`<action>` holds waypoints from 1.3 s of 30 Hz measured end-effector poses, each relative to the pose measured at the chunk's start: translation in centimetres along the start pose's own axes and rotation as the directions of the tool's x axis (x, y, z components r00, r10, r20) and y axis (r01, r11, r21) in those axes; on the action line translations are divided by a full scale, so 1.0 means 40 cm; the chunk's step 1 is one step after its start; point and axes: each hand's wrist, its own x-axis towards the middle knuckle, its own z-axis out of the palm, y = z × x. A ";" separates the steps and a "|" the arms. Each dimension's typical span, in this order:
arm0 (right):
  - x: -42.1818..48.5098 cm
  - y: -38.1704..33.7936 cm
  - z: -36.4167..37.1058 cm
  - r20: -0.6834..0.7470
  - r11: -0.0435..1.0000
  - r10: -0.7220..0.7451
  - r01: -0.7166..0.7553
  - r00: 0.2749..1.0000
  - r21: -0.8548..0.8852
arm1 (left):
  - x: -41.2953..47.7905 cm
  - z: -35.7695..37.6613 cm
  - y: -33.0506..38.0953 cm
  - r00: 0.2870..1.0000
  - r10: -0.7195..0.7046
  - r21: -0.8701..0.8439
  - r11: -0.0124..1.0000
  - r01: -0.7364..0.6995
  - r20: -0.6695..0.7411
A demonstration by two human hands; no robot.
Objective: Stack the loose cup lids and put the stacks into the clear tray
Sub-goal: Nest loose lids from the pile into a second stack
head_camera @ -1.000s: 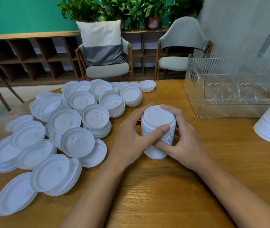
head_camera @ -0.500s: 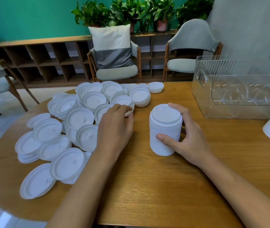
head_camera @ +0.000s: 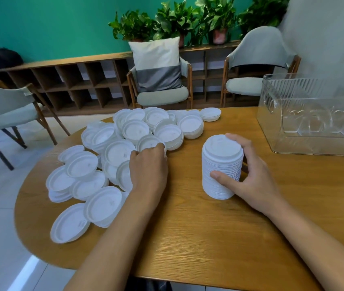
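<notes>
Lids, white round plastic ones (head_camera: 116, 152), lie loose across the wooden table (head_camera: 187, 238). Left hand (head_camera: 148, 171) curls into them, can't tell if it's gripping one. Right hand (head_camera: 255, 181) wraps the tall lid stack (head_camera: 221, 164), probably steadying it, near the clear plastic tray (head_camera: 313, 101).

One wide-angle view from my head, looking forward and down, close over the wooden counter (head_camera: 187, 238). My forearms enter from the bottom edge; my left hand (head_camera: 148, 171) and right hand (head_camera: 255, 183) sit mid-frame. Chairs (head_camera: 162, 95) and a green wall (head_camera: 62, 24) fill the top.
</notes>
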 end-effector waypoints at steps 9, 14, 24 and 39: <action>0.001 0.005 -0.002 0.014 1.000 0.014 -0.014 1.000 0.007 | -0.017 0.001 0.032 0.997 0.063 -0.130 0.990 -0.058 0.037; 0.001 0.007 -0.003 0.012 1.000 0.011 -0.011 1.000 0.000 | -0.025 0.019 0.035 0.995 0.103 -0.182 0.978 -0.098 0.018; 0.000 0.007 -0.009 0.014 1.000 0.007 -0.008 1.000 0.013 | -0.024 -0.009 0.048 0.987 0.153 -0.388 0.908 -0.159 -0.047; 0.006 0.021 -0.020 -0.107 1.000 -0.029 0.030 0.994 0.004 | 0.013 -0.105 0.118 0.965 -0.156 -0.966 0.117 0.230 0.211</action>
